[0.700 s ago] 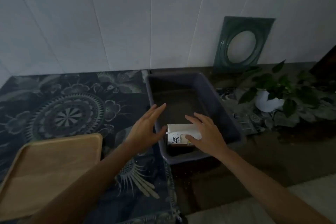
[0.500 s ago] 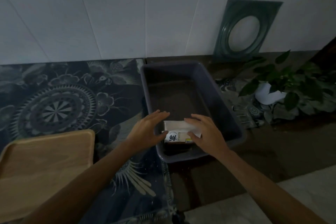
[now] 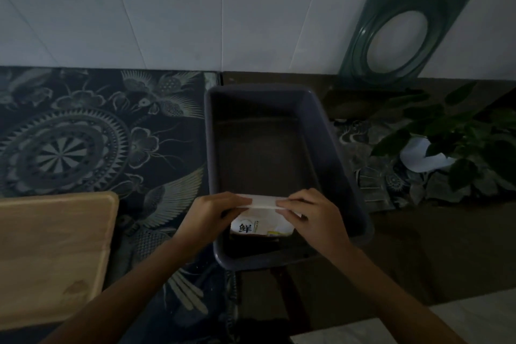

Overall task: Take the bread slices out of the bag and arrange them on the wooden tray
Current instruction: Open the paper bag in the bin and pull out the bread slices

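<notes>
A white bread bag (image 3: 261, 225) with a black printed character sits at the near end of a dark grey plastic bin (image 3: 339, 159). My left hand (image 3: 208, 216) pinches the left end of the bag's top seam. My right hand (image 3: 314, 215) pinches the right end of the same seam. The bread inside the bag is hidden. A light wooden tray (image 3: 53, 254) lies at the lower left on the patterned cloth, with nothing on it.
A dark patterned cloth (image 3: 92, 137) covers the left of the table. A potted plant in a white pot (image 3: 424, 158) stands at the right. A green square frame with a round hole (image 3: 402, 31) leans on the white wall.
Both hands have closed onto the bag's top seam, which was only touched before. The view has shifted closer and slightly left.
</notes>
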